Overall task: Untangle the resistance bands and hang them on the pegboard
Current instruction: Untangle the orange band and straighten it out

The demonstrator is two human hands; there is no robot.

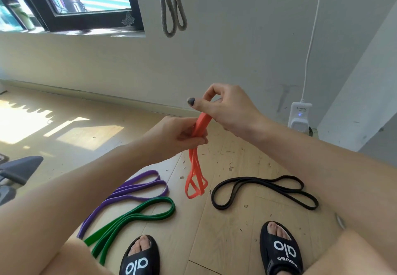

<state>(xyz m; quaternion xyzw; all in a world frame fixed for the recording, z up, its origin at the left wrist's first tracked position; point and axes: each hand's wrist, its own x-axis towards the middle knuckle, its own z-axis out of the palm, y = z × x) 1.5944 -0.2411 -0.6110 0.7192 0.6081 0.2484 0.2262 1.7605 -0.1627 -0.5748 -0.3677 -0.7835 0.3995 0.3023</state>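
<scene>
both hands hold the orange band (196,163) up over the floor (232,242). the left hand (178,134) squeezes the bunched strands. the right hand (223,107), at 1 o'clock from it, pinches the top end. the loops hang down, twisted. this looks like the untangling step. next, the strands likely need pulling apart into one loop. the purple band (129,191), green band (133,214) and black band (264,191) lie at 7, 7 and 4 o'clock. a grey band (171,10) already hangs at 12 o'clock.
</scene>
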